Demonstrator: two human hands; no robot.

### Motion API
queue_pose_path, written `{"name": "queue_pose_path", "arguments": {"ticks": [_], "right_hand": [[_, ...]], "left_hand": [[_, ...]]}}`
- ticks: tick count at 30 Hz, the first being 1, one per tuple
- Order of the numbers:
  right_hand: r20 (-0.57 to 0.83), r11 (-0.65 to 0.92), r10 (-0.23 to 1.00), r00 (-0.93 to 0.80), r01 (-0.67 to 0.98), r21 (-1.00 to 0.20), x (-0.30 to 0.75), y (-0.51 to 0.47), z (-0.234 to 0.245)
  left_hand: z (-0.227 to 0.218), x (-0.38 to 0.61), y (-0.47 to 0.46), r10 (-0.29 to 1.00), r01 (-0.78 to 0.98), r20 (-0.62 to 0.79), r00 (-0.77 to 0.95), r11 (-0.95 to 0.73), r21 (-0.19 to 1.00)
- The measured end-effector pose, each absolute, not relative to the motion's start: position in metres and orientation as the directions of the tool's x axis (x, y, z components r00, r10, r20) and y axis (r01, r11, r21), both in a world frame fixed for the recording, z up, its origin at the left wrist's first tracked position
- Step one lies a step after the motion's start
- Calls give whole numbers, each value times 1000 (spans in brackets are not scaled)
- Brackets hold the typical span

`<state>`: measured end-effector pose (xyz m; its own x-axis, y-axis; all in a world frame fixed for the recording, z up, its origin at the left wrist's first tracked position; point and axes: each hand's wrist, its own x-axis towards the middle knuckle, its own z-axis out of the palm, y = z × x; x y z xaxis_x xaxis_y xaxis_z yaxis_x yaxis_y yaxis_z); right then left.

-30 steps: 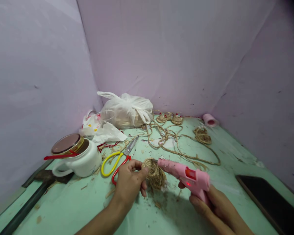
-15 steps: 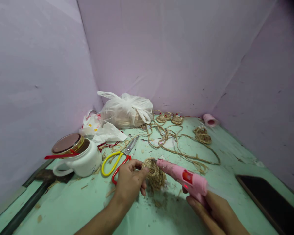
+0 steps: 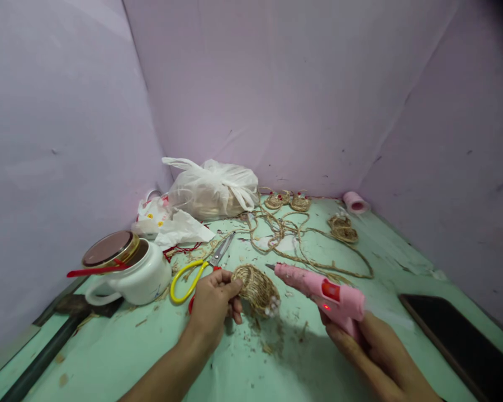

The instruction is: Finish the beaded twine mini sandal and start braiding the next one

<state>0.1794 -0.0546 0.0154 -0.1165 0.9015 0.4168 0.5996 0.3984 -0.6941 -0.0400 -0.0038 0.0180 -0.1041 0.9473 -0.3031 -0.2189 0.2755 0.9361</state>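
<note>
Between the thumb and fingers of my left hand [image 3: 216, 301] is a small woven straw slipper [image 3: 255, 287], tilted, with a cluster of whitish beads at its near right end. My right hand [image 3: 373, 349] is wrapped round the handle of a pink glue gun [image 3: 322, 290], whose red light is on. The gun's metal nozzle points left, a little apart from the slipper. Scissors [image 3: 188, 282] with yellow and red handles lie beside my left hand, which partly covers the red one.
A white mug [image 3: 138, 276] with a lid and red stick stands left, near a hammer [image 3: 54, 340]. Behind are a plastic bag [image 3: 213, 190], loose straw cord [image 3: 302, 257], small woven pieces [image 3: 299, 202] and a pink roll [image 3: 356, 202]. A phone [image 3: 456, 340] lies right.
The glue gun has drawn away to the right from the slipper. My left hand has shifted slightly left and turned the slipper, bringing its beaded end into view.
</note>
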Motion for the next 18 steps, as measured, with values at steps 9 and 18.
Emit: {"name": "queue_pose_path", "arguments": {"ticks": [9, 18], "right_hand": [[387, 479, 875, -291, 637, -604, 167, -54, 27], [434, 480, 862, -261, 694, -537, 169, -55, 23]], "left_hand": [[18, -37, -7, 945, -218, -318, -76, 295, 930], [19, -35, -8, 948, -237, -310, -75, 285, 929]]}}
